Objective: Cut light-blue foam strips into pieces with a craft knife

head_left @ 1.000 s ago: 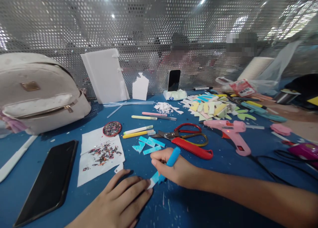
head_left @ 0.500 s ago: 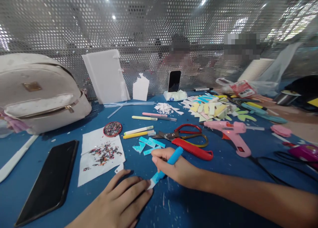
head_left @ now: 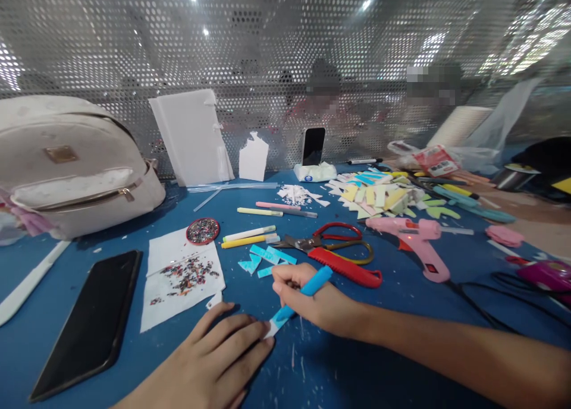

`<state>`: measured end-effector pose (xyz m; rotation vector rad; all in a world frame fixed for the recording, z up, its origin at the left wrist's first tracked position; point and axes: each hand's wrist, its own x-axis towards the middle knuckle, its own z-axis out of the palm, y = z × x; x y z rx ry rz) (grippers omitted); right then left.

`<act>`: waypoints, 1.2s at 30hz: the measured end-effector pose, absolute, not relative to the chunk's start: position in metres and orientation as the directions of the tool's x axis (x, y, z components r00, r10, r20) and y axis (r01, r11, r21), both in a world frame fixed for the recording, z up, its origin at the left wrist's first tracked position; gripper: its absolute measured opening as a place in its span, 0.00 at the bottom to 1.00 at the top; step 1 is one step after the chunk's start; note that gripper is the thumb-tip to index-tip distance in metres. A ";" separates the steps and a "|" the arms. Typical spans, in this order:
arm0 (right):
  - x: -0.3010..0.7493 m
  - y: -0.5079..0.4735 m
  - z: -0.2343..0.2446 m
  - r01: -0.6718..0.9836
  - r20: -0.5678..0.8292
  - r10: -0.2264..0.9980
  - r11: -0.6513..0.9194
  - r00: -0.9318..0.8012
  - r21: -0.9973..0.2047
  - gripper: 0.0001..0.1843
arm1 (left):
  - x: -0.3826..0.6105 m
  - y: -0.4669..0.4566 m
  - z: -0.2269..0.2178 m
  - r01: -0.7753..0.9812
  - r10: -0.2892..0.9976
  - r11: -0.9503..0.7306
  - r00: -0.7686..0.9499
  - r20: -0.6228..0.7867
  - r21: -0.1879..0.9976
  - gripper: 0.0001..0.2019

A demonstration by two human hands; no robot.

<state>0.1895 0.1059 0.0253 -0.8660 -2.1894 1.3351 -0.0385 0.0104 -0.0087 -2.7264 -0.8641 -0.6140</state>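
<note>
My right hand [head_left: 312, 299] is wrapped round a blue marker [head_left: 319, 280], its lower end on a small foam or paper strip [head_left: 271, 330]. The strip is blue toward the marker and white near my fingers. My left hand [head_left: 227, 349] lies flat on the table, fingers stretched out, fingertips pressing the strip's white end down. Just beyond the marker lie several light-blue cut pieces [head_left: 270, 255], partly behind my right hand. A red-handled pair of scissors [head_left: 307, 242] and a red cutter [head_left: 345, 267] rest close by.
A pink glue gun [head_left: 417, 236] with its cord lies right. Left are a phone [head_left: 89, 320], a paper sheet [head_left: 156, 308] with beads and a backpack [head_left: 84, 177]. More markers [head_left: 250, 233] lie ahead, before a pile of coloured strips [head_left: 379, 195] and a propped phone [head_left: 313, 146].
The upper end of the blue marker has tipped slightly to the right, and my right hand has shifted very little. My left hand keeps its place on the strip.
</note>
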 end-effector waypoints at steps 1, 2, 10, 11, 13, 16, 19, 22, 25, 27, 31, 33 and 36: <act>0.190 0.106 0.025 0.286 0.041 0.702 0.343 -0.711 -0.895 0.17 | -0.038 0.010 -0.008 0.592 0.503 -0.803 0.738 0.450 -0.074 0.19; 0.190 0.106 0.026 0.287 0.043 0.703 0.344 -0.710 -0.894 0.17 | -0.039 0.010 -0.007 0.597 0.511 -0.799 0.737 0.443 -0.071 0.19; 0.191 0.103 0.026 0.225 0.068 0.710 0.310 -0.701 -0.924 0.14 | -0.039 0.010 -0.009 0.609 0.515 -0.790 0.719 0.466 -0.067 0.18; 0.191 0.103 0.027 0.217 0.065 0.713 0.297 -0.698 -0.930 0.13 | -0.038 0.010 -0.008 0.610 0.516 -0.790 0.718 0.468 -0.065 0.18; 0.190 0.103 0.026 0.230 0.053 0.707 0.299 -0.706 -0.926 0.13 | -0.038 0.011 -0.005 0.604 0.509 -0.795 0.721 0.470 -0.065 0.18; 0.190 0.103 0.025 0.279 0.048 0.686 0.358 -0.726 -0.891 0.17 | -0.038 0.011 0.002 0.599 0.523 -0.798 0.737 0.428 -0.056 0.17; 0.190 0.104 0.024 0.296 0.050 0.686 0.377 -0.726 -0.878 0.18 | -0.038 0.011 0.000 0.597 0.523 -0.801 0.730 0.440 -0.037 0.18; 0.189 0.104 0.026 0.296 0.024 0.676 0.354 -0.736 -0.887 0.20 | -0.038 0.011 -0.007 0.600 0.517 -0.799 0.720 0.463 -0.041 0.18; 0.189 0.104 0.028 0.290 0.019 0.677 0.341 -0.736 -0.894 0.20 | -0.037 0.011 -0.010 0.602 0.513 -0.796 0.723 0.463 -0.058 0.18; 0.188 0.104 0.028 0.290 0.033 0.688 0.348 -0.725 -0.891 0.19 | -0.037 0.011 -0.009 0.602 0.510 -0.796 0.720 0.471 -0.057 0.18; 0.189 0.104 0.025 0.310 0.003 0.662 0.354 -0.749 -0.882 0.20 | -0.038 0.011 0.001 0.605 0.511 -0.793 0.725 0.461 -0.073 0.17; 0.190 0.104 0.024 0.299 0.022 0.670 0.360 -0.742 -0.884 0.19 | -0.038 0.011 0.005 0.605 0.521 -0.791 0.743 0.419 -0.089 0.16; 0.190 0.104 0.024 0.287 0.024 0.667 0.353 -0.745 -0.891 0.20 | -0.036 0.013 0.008 0.600 0.515 -0.796 0.744 0.427 -0.085 0.16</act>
